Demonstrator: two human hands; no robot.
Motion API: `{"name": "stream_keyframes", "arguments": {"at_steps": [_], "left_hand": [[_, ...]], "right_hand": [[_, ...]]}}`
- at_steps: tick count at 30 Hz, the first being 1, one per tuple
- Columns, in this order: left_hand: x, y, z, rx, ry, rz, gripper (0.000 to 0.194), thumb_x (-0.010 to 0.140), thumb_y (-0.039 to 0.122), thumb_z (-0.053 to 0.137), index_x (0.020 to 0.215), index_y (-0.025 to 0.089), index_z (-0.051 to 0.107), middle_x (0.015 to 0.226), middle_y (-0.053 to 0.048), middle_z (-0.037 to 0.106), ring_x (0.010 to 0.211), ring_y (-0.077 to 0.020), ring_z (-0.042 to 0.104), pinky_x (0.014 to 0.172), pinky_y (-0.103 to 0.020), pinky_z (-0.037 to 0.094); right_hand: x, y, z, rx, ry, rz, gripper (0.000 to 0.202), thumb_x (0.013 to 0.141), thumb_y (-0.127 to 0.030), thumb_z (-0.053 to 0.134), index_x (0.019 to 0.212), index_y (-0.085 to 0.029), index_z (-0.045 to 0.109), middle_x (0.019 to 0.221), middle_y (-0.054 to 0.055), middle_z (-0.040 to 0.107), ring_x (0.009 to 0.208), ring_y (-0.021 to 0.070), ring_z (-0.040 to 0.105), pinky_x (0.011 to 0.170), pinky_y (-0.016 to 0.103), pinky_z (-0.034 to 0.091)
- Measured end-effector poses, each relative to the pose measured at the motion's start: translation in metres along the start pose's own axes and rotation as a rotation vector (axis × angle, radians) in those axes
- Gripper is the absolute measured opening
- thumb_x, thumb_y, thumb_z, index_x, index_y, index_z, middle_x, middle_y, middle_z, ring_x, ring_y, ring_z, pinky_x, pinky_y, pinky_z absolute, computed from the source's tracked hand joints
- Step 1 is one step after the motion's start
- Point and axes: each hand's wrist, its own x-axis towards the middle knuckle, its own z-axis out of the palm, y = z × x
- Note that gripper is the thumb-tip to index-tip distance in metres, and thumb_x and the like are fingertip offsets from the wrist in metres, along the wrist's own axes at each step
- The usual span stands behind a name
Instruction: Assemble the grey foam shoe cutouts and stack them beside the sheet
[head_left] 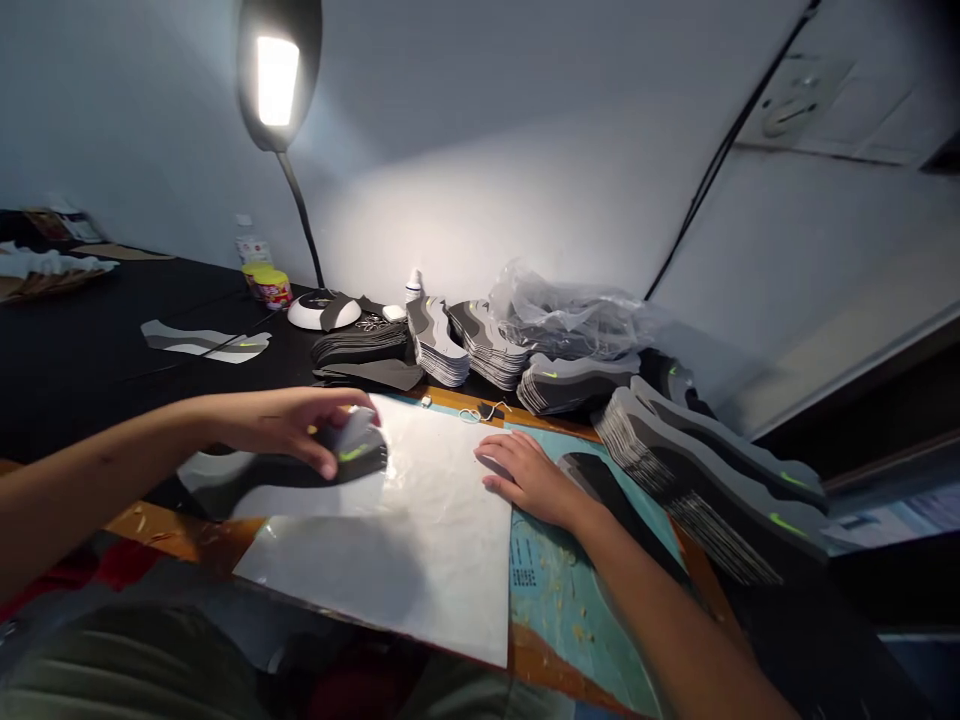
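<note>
My left hand (300, 425) pinches the right end of a grey and black shoe-upper piece (277, 480) with a small yellow-green swoosh. That piece lies partly over the left side of a white sheet (450, 560), its held end slightly blurred. Near the sheet's right edge rests my right hand (525, 475), palm down with fingers apart and nothing visible in it. A dark piece (607, 485) lies on the teal mat (555, 570), just right of my right hand and partly behind the forearm.
Stacks of grey and black pieces (675, 460) stand at the right, with more stacks (439, 345) along the back. Behind them is a clear plastic bag (570, 315). A lit lamp (277, 80), a yellow-lidded tub (274, 290) and a single cut piece (206, 342) are at the left.
</note>
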Motion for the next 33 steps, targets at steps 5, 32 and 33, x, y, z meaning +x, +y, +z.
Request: {"name": "stream_keyframes", "arguments": {"at_steps": [5, 32, 33], "left_hand": [[0.064, 0.021, 0.043, -0.083, -0.258, 0.133, 0.052, 0.075, 0.044, 0.076, 0.121, 0.024, 0.060, 0.099, -0.005, 0.066, 0.084, -0.0206, 0.062, 0.068, -0.025, 0.048], [0.104, -0.086, -0.025, 0.411, 0.154, -0.099, 0.038, 0.080, 0.024, 0.073, 0.115, 0.009, 0.069, 0.105, -0.008, 0.074, 0.081, -0.0130, 0.060, 0.073, -0.018, 0.041], [0.104, -0.085, -0.027, 0.425, 0.158, -0.094, 0.036, 0.080, 0.023, 0.073, 0.113, 0.009, 0.070, 0.103, -0.007, 0.074, 0.079, -0.0126, 0.060, 0.072, -0.017, 0.041]], "right_hand": [[-0.003, 0.002, -0.001, -0.002, 0.016, -0.028, 0.036, 0.096, -0.037, 0.056, 0.129, -0.023, 0.056, 0.135, 0.008, 0.060, 0.131, 0.0218, 0.049, 0.119, 0.047, 0.024], [0.002, -0.015, 0.009, -0.038, -0.093, -0.113, 0.062, 0.098, -0.055, 0.043, 0.147, -0.017, 0.042, 0.155, 0.011, 0.041, 0.148, 0.0245, 0.030, 0.124, 0.046, 0.022], [0.001, -0.012, 0.006, -0.036, -0.081, -0.092, 0.058, 0.099, -0.053, 0.042, 0.146, -0.019, 0.045, 0.154, 0.010, 0.042, 0.148, 0.0249, 0.030, 0.123, 0.048, 0.022]]}}
